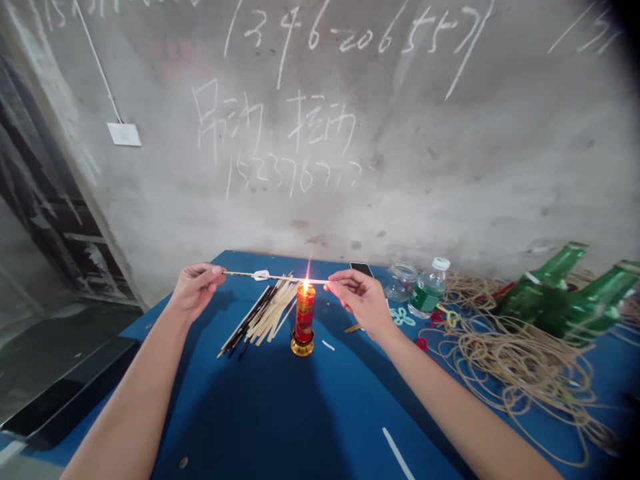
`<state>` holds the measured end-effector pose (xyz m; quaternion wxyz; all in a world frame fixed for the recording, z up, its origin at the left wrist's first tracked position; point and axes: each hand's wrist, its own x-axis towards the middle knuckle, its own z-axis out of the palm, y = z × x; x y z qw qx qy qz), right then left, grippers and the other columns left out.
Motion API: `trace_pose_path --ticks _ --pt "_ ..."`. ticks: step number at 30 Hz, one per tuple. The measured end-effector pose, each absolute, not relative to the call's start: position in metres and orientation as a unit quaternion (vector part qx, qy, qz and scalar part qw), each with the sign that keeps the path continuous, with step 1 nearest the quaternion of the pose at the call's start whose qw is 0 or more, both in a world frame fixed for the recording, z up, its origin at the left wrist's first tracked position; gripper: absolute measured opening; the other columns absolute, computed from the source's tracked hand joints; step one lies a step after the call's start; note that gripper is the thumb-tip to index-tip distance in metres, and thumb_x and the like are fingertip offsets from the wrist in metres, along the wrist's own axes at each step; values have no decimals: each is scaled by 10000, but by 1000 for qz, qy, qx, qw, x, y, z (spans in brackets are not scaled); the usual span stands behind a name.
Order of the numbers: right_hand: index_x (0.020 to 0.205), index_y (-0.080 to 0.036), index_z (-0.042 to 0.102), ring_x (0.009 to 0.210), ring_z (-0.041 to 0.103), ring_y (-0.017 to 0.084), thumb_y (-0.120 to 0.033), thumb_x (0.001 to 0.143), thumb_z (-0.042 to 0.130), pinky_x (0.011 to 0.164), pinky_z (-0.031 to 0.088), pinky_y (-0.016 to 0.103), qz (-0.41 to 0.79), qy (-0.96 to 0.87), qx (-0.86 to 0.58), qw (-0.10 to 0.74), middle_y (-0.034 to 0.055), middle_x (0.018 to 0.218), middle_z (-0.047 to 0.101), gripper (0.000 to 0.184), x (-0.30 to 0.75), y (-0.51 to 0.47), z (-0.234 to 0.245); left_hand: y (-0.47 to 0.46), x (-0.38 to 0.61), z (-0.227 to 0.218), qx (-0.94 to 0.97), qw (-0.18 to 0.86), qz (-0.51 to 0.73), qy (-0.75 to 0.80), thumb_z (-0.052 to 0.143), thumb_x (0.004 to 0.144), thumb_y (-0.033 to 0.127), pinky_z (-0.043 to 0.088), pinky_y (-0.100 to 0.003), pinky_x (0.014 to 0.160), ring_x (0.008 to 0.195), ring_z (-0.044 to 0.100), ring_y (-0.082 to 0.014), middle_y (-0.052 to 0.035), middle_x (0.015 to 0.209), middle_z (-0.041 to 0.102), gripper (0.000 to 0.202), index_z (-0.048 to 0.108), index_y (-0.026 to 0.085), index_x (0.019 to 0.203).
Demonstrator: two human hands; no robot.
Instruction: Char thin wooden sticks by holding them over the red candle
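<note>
My left hand (195, 285) and my right hand (361, 297) each pinch one end of a thin pale strip (280, 277), held level above the blue table (280, 413). A small white piece (261, 275) sits on the strip near its left third. The strip's right part lies just over the flame of a lit red candle (305, 321) in a gold holder. Behind the candle lies a pile of pale and dark strips (260, 317).
Right of the candle stand a small glass jar (401, 282) and a plastic bottle with a green label (427, 289). Loose coils of tan cord (520, 363) spread over the right side, with two green glass bottles (565, 297) lying there. A concrete wall (350, 167) stands behind.
</note>
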<state>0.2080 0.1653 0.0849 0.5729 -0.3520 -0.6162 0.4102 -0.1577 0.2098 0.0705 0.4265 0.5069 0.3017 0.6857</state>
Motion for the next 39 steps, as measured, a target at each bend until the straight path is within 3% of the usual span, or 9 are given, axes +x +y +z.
trace_pose_path --ticks 4,15,25,39 --pt "879 -222 767 536 491 100 -417 777 834 426 358 225 407 -622 -342 575 17 723 691 230 207 164 87 209 -158 71 516 425 682 294 906 648 336 328 -241 509 457 362 -69 27 392 449 260 713 189 555" --pt "879 -228 759 538 497 100 -409 776 833 435 388 231 399 -615 -349 584 22 747 705 221 209 167 85 213 -159 66 517 422 677 310 906 656 327 324 -240 502 474 388 -75 7 448 519 169 786 207 648" --pt "891 -226 759 553 527 112 -426 788 816 442 410 240 399 -615 -352 582 41 783 730 232 210 168 85 212 -160 68 524 413 672 322 889 674 362 312 -253 494 479 378 -88 23 409 418 203 769 206 622" --pt "897 -234 776 560 535 111 -412 789 827 445 406 232 400 -622 -345 578 29 764 720 214 211 170 82 211 -163 69 516 415 686 302 910 651 352 339 -234 514 478 358 -67 32 430 459 218 760 195 644"
